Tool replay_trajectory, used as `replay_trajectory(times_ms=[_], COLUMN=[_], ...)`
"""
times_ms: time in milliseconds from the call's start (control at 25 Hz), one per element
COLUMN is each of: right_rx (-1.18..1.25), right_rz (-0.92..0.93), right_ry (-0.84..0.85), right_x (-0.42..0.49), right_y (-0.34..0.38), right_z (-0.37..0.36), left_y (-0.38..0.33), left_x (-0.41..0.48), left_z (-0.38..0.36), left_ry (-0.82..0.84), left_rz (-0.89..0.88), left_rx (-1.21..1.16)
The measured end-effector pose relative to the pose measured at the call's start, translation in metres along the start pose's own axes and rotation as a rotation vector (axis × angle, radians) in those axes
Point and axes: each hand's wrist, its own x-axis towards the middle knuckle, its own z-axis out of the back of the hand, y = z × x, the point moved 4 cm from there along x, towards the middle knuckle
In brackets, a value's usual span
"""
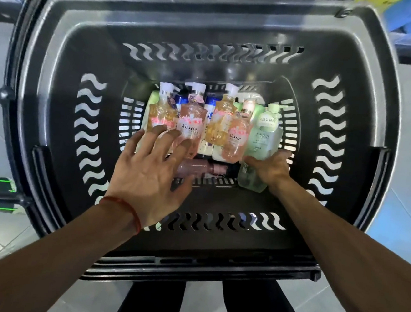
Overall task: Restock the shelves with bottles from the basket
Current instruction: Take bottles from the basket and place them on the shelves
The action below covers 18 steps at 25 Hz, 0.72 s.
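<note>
Bottles [214, 124]: a mixed lot, clustered at the bottom of the basket [60, 43], toward its far side.
- Left amber bottle [162, 113]: white cap, neck pointing away, leaning on the row behind.
- Left pink bottle [192, 123]: lettered label, touching the left amber bottle on its right side.
- Middle amber bottle [221, 122]: white pump top, tilted slightly right.
- Right pink bottle [237, 140]: same label, wedged between the middle amber bottle and the green bottle [266, 133].
- Green bottle: pale, pump top, rightmost of the row.
- White bottles [208, 150]: lying under the row, mostly hidden.
- Blue-and-white bottles [179, 102]: behind the row, only the tops visible.
- Lying pink bottle [198, 169]: on its side on the basket bottom, near side of the cluster.
- Clear bottle [249, 183]: just beside the right wrist, below the green bottle.

Hands:
- Left hand [148, 175]: fingers straight and spread wide, tips over the lower ends of the left amber and left pink bottles; contact cannot be told.
- Right hand [270, 166]: curled round the green bottle's base.

Surroundings:
- Bracelet [125, 211]: red string, on the left wrist.
- Basket: dark plastic, wavy slots in the walls, standing on a grey tiled floor [391, 234].
- Legs [260, 310]: in dark trousers, at the near rim.
</note>
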Motion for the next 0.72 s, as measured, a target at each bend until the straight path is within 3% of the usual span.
replay_trajectory(times_ms=[160,480,720], right_rx=[0.276,0.354,0.27], right_rz=[-0.075,0.201,0.259], right_ry=[0.167,0.244,0.307], right_x=[-0.028,-0.087,-0.084], right_y=[0.006,0.045,0.034], right_z=[0.011,0.035,0.024], left_y=[0.002,0.005,0.034], left_x=[-0.008,-0.018,0.014], left_z=[-0.003,-0.026,-0.067], left_ry=[0.057,0.163,0.083], left_rz=[0.047,0.201,0.512], left_rx=[-0.051,-0.221,-0.659])
